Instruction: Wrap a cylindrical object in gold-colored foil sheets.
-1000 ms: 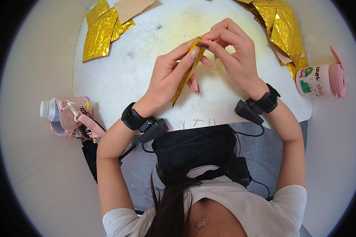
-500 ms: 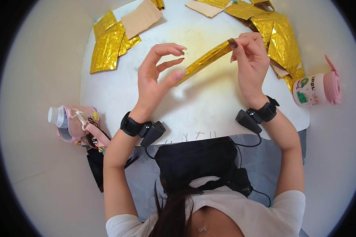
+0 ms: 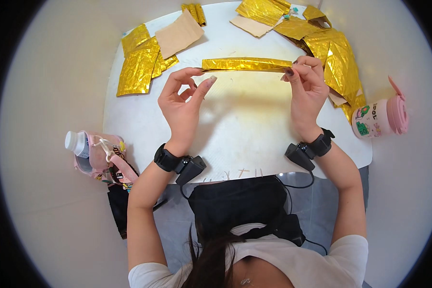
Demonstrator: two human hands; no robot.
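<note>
1. Clearly, the right hand [image 3: 308, 91] pinches one end of the gold strip [image 3: 247, 64].
2. Left hand [image 3: 180, 103]: grip parted, thumb free, forefinger at the other end.
3. The strip spans between them, above the counter [image 3: 245, 137].

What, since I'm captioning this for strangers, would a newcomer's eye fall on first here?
Probably the shiny gold strip stretching above the white table, its right end pinched by the right hand and its left end at the left hand's fingertips. Next might come the crinkled gold sheets heaped at the table's far right, then the white cup with a pink lid at its right edge.
</note>
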